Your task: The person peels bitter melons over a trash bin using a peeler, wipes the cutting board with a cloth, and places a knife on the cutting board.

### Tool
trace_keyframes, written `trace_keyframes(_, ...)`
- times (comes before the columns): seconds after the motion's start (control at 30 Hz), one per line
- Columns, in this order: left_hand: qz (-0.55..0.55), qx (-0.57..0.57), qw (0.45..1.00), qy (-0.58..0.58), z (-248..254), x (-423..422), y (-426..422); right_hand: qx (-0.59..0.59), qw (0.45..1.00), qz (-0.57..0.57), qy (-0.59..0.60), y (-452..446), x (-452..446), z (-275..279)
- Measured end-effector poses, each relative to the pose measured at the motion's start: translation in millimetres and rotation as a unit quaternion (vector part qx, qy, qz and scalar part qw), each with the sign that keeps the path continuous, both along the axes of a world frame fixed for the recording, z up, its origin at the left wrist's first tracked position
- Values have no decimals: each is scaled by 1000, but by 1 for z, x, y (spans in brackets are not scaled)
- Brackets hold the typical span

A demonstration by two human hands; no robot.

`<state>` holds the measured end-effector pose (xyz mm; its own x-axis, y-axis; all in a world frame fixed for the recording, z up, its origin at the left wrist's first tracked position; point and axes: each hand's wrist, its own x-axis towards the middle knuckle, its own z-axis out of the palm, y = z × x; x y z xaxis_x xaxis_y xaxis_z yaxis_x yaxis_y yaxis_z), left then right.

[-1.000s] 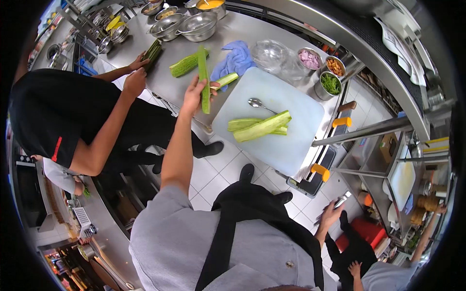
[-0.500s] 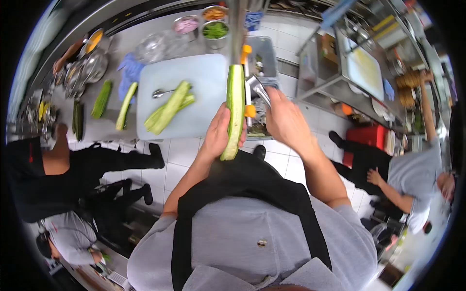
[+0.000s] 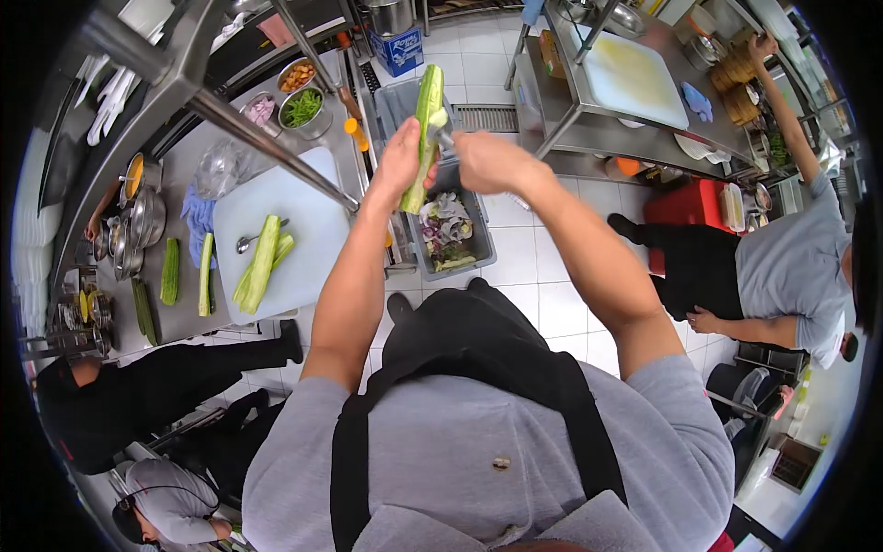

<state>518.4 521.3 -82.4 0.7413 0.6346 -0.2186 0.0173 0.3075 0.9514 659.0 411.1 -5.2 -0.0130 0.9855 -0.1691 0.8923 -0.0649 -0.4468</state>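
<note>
My left hand (image 3: pixel 399 158) is closed around a long peeled cucumber (image 3: pixel 429 97), holding it tilted over the grey scrap bin (image 3: pixel 486 230). In my right hand (image 3: pixel 492 158), the fingers are wrapped round a metal peeler (image 3: pixel 445 140). The peeler's head is against the cucumber's side, where a pale bit of flesh shows; motion blurs it slightly. On the white cutting board (image 3: pixel 317 184) to the left lie pale cut cucumber pieces (image 3: pixel 259 267) and a metal spoon (image 3: pixel 245 244). More cucumbers (image 3: pixel 170 271) rest on the steel counter beside the board.
A steel shelf post (image 3: pixel 267 147) crosses in front of the board. Bowls of chopped greens (image 3: pixel 302 109) and carrots (image 3: pixel 296 77) stand at the counter's back. Co-workers stand left and right, one in a grey shirt (image 3: pixel 791 248). A second steel table (image 3: pixel 635 83) is at right.
My hands have moved forward, carrying the cucumber and peeler over the scrap bin. The view has shifted, showing more of the bin. The peeler now meets the cucumber.
</note>
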Motion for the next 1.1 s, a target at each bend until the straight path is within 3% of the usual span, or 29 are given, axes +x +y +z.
trace_keyframes(0.1,-1,3,1000,30,0,14,7,-69,996,-45,29,-10,-7,-5)
trace_keyframes(0.2,-44,-11,997,63,0,18,12,-26,998,-16,62,-6,9,-9)
trace_keyframes(0.27,-1,-125,992,32,12,22,13,-82,990,-66,90,7,17,-4)
trace_keyframes(0.33,-59,-149,987,9,13,14,19,-132,977,-122,114,19,21,-3)
trace_keyframes(0.43,88,-102,990,30,12,13,2,-103,972,-168,130,30,22,-22)
trace_keyframes(0.47,83,-103,991,30,4,19,4,-94,978,-149,110,36,17,-30)
trace_keyframes(0.53,232,110,961,100,-13,27,7,-86,984,-129,88,40,6,-33)
trace_keyframes(0.57,264,156,945,111,-19,28,7,-104,980,-139,93,43,3,-33)
trace_keyframes(0.63,265,172,941,124,-27,27,11,-121,976,-153,98,47,0,-31)
trace_keyframes(0.8,262,220,928,148,-45,26,20,-113,989,-66,73,45,-15,-30)
trace_keyframes(0.93,262,153,951,63,-62,24,30,-152,979,-81,114,36,-30,-29)
trace_keyframes(1.0,234,95,965,-65,-68,26,34,-144,982,-72,100,33,-31,-26)
trace_keyframes(1.03,233,94,966,-66,-68,27,38,-139,983,-66,96,31,-30,-17)
trace_keyframes(1.1,150,-181,965,-121,-66,23,48,-136,985,-61,91,31,-28,-13)
